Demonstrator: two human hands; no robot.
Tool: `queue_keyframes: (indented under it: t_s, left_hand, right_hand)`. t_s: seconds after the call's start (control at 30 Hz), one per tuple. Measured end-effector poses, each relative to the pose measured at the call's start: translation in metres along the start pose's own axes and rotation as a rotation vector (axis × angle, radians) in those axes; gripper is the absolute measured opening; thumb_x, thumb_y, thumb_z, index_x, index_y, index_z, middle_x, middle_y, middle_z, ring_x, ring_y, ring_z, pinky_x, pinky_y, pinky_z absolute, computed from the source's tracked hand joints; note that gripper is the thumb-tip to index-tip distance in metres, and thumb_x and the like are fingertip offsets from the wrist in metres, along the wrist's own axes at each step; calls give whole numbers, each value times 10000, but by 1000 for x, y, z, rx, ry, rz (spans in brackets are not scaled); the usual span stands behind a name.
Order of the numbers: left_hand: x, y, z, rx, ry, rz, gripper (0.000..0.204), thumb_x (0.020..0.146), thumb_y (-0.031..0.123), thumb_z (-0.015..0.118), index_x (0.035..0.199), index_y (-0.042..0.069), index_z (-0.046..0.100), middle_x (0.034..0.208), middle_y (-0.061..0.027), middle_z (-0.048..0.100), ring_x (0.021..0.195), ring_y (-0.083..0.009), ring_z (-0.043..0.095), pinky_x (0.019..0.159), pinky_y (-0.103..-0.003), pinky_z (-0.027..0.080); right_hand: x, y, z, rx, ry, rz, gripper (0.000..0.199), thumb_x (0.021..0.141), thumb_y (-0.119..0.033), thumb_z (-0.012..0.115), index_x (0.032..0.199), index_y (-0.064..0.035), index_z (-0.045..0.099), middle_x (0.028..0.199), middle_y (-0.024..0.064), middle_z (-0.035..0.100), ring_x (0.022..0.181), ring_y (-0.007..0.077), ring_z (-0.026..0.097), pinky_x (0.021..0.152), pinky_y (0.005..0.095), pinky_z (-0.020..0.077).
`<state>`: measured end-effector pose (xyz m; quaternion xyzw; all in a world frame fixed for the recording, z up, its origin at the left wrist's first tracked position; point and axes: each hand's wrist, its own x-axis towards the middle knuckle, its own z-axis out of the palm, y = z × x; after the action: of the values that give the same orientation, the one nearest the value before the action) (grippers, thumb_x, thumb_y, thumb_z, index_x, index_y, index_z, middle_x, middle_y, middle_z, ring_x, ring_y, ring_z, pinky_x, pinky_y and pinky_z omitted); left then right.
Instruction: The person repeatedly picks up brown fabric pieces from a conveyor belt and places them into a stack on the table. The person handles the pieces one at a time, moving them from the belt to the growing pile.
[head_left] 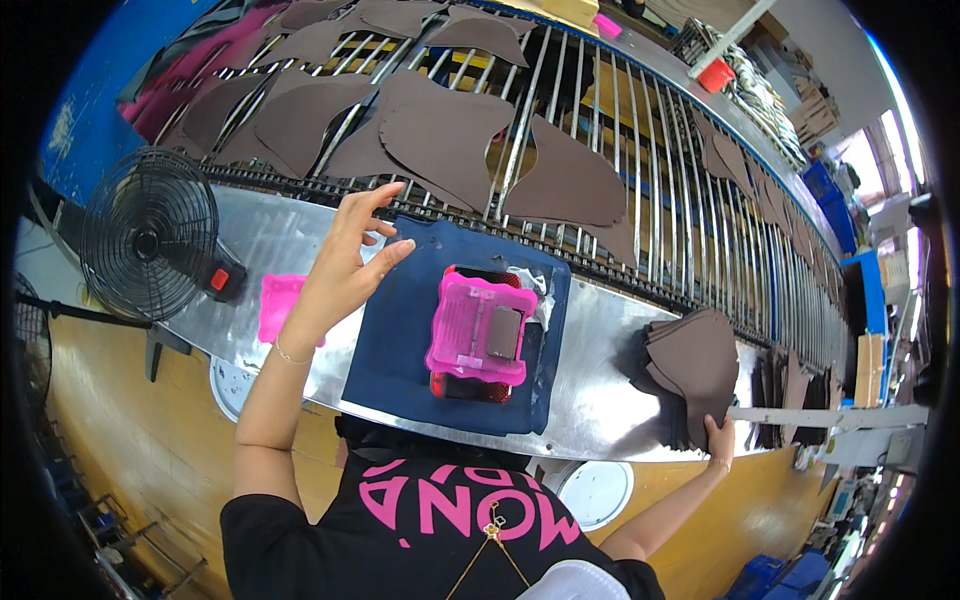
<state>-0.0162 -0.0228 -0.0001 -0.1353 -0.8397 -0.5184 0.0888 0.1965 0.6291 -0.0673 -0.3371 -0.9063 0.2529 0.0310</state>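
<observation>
My left hand (352, 240) is raised above the far left corner of a dark blue mat (395, 350), near the conveyor edge. Its fingers are apart and hold nothing. Out to the right, my right hand (719, 441) grips the near edge of a fanned stack of brown cut sheet pieces (705, 355) on the metal table (590, 370); the fingers underneath are hidden. On the mat sits a pink plastic tray (455, 325) with a small dark block (503, 332) in it, on top of a red and black object (452, 386).
Beyond the table runs a conveyor of metal rods (640, 150), carrying several curved brown pieces (440, 130). A black fan (150, 240) stands at the left, beside a pink piece (280, 305). More pieces hang at the right, by a pale bar (830, 416).
</observation>
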Motion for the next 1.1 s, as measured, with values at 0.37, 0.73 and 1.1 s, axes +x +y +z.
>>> queue_keyframes:
  t_s: [0.37, 0.73, 1.1]
  left_hand:
    - [21, 48, 47, -211, -154, 203, 583, 798, 188, 721, 1318, 81, 480, 1267, -98, 438, 1112, -205, 505, 919, -338, 441]
    - [-13, 31, -82, -207, 268, 37, 248, 886, 87, 619, 1113, -11, 614, 781, -54, 654, 575, -94, 616, 497, -193, 482]
    - [-48, 7, -102, 24, 137, -44, 178, 886, 57, 599, 1041, -28, 621, 797, -61, 650, 641, -122, 656, 536, -200, 499]
  right_hand:
    - [-91, -246, -10, 833, 180, -401, 440, 960, -232, 501, 1334, -58, 348, 1021, 122, 587, 597, 146, 624, 363, 246, 511]
    - [-104, -378, 122, 717, -317, -875, 188, 778, -57, 735, 889, 13, 599, 735, 66, 651, 672, 105, 586, 610, 233, 461]
    - [-113, -372, 151, 363, 7, -1280, 125, 730, -94, 716, 840, -53, 674, 750, 48, 677, 679, 181, 645, 748, 317, 429]
